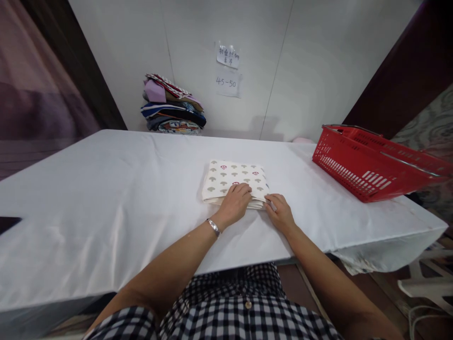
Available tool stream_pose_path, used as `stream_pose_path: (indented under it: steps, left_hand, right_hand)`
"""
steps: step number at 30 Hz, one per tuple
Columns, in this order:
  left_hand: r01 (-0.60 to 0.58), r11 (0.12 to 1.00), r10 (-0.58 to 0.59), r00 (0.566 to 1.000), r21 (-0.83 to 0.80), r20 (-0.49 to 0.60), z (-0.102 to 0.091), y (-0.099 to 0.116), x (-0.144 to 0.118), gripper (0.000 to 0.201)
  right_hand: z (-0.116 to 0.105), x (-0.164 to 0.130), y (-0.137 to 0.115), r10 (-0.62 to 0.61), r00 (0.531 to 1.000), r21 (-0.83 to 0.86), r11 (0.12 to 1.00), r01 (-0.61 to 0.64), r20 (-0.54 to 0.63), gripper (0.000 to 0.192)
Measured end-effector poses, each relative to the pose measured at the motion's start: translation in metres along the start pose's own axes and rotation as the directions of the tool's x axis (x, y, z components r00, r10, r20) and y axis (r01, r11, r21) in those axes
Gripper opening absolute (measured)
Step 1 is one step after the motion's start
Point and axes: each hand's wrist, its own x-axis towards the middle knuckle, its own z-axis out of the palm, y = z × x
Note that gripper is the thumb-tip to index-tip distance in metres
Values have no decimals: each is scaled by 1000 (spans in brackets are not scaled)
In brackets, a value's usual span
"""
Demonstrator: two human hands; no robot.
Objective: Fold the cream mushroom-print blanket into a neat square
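A folded cream cloth [240, 174] printed with grey and red mushrooms lies in several layers on the table in front of me. My left hand [236, 203] is at its front edge, fingers bent and together on the top layer; its thumb is hidden. At the front right corner, my right hand [280, 212] pinches the cloth's edge between thumb and fingers. The layers show loosely along the front side, between and beside the hands.
A white cloth covers the table [141, 189]. A red plastic basket [364, 165] with metal handles stands at the right end. At the back left is a stack of folded fabrics [173, 106] against the wall. Handwritten paper signs [228, 71] hang above.
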Motion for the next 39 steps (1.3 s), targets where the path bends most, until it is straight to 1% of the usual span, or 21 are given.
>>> stream_pose_path:
  steps: [2,5,11,18,21,26,29,32,35,37,39]
  left_hand:
    - [2,1000,-2,1000,-4,24,-1,0,-6,21]
    - [22,1000,-22,997,-11,69,4,-2,-10,20]
    - [39,999,-39,998,-3,48,12,-5,-9,21]
    - [69,998,-69,996,-3,52,15,-8,-9,21]
    - [99,995,-98,993,-13,64,13,-6,-9,15]
    - [113,994,-113,989,-3,92,4,-10,-11,16]
    - [150,988,-151,984,22,93,1,-17,-12,20]
    - [173,985,-173,982,13,81,2,-20,-14,25]
    - [145,989,-144,988,-16,46,4,-15,-12,30]
    - [89,995,-89,996,-36,21,6,-8,-9,27]
    - [27,999,-27,999,-45,19,8,1,-5,23]
  right_hand:
    - [0,0,0,-23,1000,-12,1000,23,10,25]
    - [0,1,-2,-39,999,-37,999,40,11,25]
    - [2,6,-6,-79,997,-73,994,81,23,24]
    - [4,15,-11,-48,994,-90,994,57,100,24]
    - [5,14,-9,-44,994,-76,996,52,104,23]
    - [3,10,-4,-51,997,-31,998,52,53,19]
    - [1,9,-5,-37,998,21,999,36,43,18]
    - [-1,10,-8,-14,999,70,998,11,51,18]
    - [-2,11,-9,13,998,113,993,-20,57,19]
    - [-1,11,-9,22,998,142,989,-30,58,18]
    - [-1,11,-9,27,998,154,987,-36,61,17]
